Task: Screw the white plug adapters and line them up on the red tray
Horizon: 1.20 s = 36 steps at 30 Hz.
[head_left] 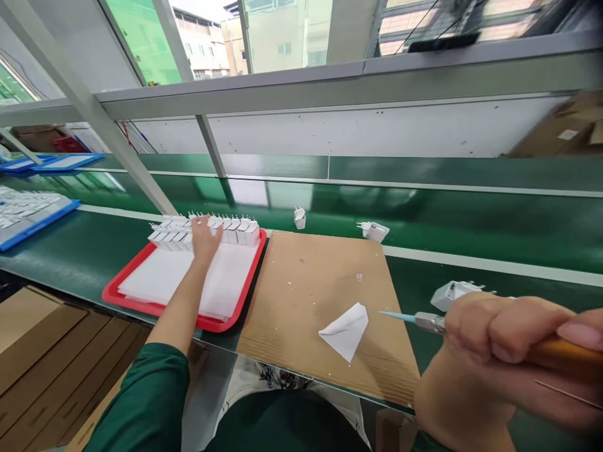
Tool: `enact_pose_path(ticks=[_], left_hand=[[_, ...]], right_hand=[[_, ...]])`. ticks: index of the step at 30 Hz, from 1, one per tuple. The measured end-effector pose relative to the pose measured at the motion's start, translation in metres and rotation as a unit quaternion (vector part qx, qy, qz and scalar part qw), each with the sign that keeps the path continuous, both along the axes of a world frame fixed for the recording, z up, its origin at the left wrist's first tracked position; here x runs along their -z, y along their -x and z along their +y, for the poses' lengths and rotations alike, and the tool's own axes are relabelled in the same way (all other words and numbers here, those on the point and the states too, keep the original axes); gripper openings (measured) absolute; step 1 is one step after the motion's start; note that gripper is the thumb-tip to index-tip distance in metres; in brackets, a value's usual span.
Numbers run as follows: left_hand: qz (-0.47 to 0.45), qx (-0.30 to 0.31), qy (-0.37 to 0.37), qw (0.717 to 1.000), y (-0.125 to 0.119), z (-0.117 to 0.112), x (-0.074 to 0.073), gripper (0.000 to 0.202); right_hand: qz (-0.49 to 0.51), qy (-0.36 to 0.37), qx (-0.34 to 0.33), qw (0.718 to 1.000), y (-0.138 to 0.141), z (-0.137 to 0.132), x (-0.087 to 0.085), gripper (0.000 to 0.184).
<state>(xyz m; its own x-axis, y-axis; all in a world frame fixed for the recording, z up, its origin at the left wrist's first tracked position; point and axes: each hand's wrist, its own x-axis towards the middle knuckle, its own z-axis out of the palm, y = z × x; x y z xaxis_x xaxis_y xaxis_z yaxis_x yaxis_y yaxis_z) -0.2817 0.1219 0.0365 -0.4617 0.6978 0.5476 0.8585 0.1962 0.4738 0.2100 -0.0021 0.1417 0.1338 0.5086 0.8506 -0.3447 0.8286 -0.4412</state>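
Boxy white plastic adapters (242,232) in the red plastic tray (217,325) are being reached by the left hand (205,242), grip unclear; the orange-handled, blue-tipped tool (429,322) gripped by the right hand (502,342) is best being kept clear.

No txt or nos. legible; white label (568,134) on cardboard box (541,137), upper R (too sm. to read).

The right grip (509,339) hides part of the orange handle (560,356), whose end the picture's edge cuts off.
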Motion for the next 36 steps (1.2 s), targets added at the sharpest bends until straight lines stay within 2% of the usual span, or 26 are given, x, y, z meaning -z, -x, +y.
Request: enact_pose_path(ticks=[2, 4, 7, 10, 13, 17, 22, 26, 29, 31, 34, 36], left_hand=[[-0.003, 0.096, 0.023, 0.995, -0.052, 0.039, -0.004, 0.063], [-0.018, 0.135, 0.089, 0.987, -0.11, 0.077, -0.004, 0.079], [-0.02, 0.14, 0.108, 0.984, -0.181, 0.119, 0.0, 0.092], [-0.059, 0.102, 0.134, 0.984, -0.211, 0.141, 0.003, 0.093], [-0.105, 0.089, 0.168, 0.976, -0.208, 0.151, 0.001, 0.078], [-0.113, 0.129, 0.165, 0.971, -0.191, 0.152, -0.005, 0.054], [-0.112, 0.23, 0.137, 0.957, -0.192, 0.131, -0.013, 0.051], [-0.113, 0.359, 0.133, 0.917, -0.222, 0.093, -0.007, 0.047], [-0.111, 0.462, 0.16, 0.865, -0.257, 0.06, 0.008, 0.043], [-0.102, 0.517, 0.181, 0.83, -0.276, 0.046, 0.017, 0.043], [-0.071, 0.568, 0.202, 0.795, -0.287, 0.049, 0.017, 0.055], [-0.038, 0.561, 0.198, 0.803, -0.286, 0.066, 0.009, 0.064]], right_hand=[[-0.007, -0.056, -0.016, 0.998, 0.005, -0.003, -0.006, 0.037], [-0.01, -0.052, -0.009, 0.999, 0.009, -0.008, -0.01, 0.03], [0.002, -0.03, 0.031, 0.999, 0.011, -0.013, -0.012, 0.036], [-0.005, -0.03, 0.044, 0.999, 0.013, -0.015, -0.015, 0.042], [-0.026, -0.046, 0.031, 0.998, 0.014, -0.014, -0.019, 0.04], [-0.023, -0.045, 0.015, 0.999, 0.013, -0.015, -0.018, 0.039], [-0.002, -0.016, -0.005, 1.0, 0.017, -0.019, -0.016, 0.041], [0.056, -0.043, -0.049, 0.996, 0.026, -0.015, -0.02, 0.05], [0.056, -0.049, -0.055, 0.996, 0.029, -0.013, -0.022, 0.05], [0.049, -0.045, -0.056, 0.996, 0.029, -0.012, -0.023, 0.05], [0.043, -0.047, -0.059, 0.996, 0.026, -0.013, -0.022, 0.051], [0.036, -0.058, -0.066, 0.995, 0.024, -0.012, -0.021, 0.051]])
